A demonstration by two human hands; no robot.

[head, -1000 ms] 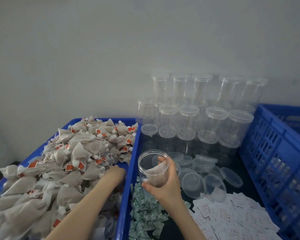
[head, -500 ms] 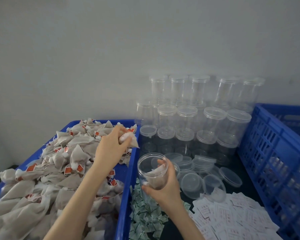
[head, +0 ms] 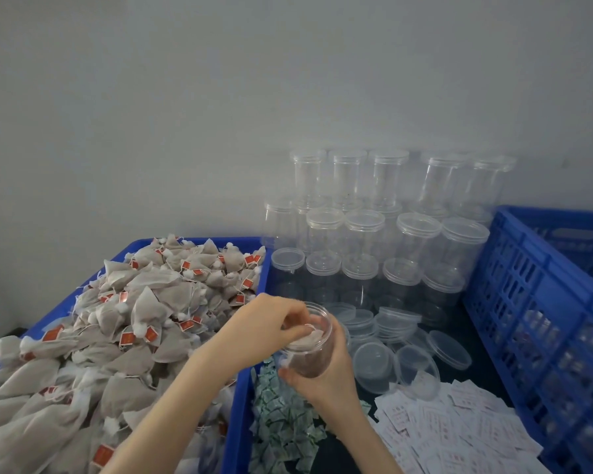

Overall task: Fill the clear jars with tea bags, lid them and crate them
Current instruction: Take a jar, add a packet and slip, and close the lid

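My right hand (head: 326,374) is wrapped round the light, slick clear jar (head: 310,340) mid-wall while my left hand (head: 264,323), at its 10 o'clock, pinches a soft tea bag (head: 305,336) into the mouth.

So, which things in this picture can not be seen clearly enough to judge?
Head view only:
- Tea bag count in the jar: the left hand covers the mouth, the right hand wraps the lower wall.
- Print on the white slips: too small, blurred.
- Contents of the right crate: screened by its lattice wall, cut by the frame edge.
- Rear jars: whether they hold anything is unclear, clear plastic against the wall.
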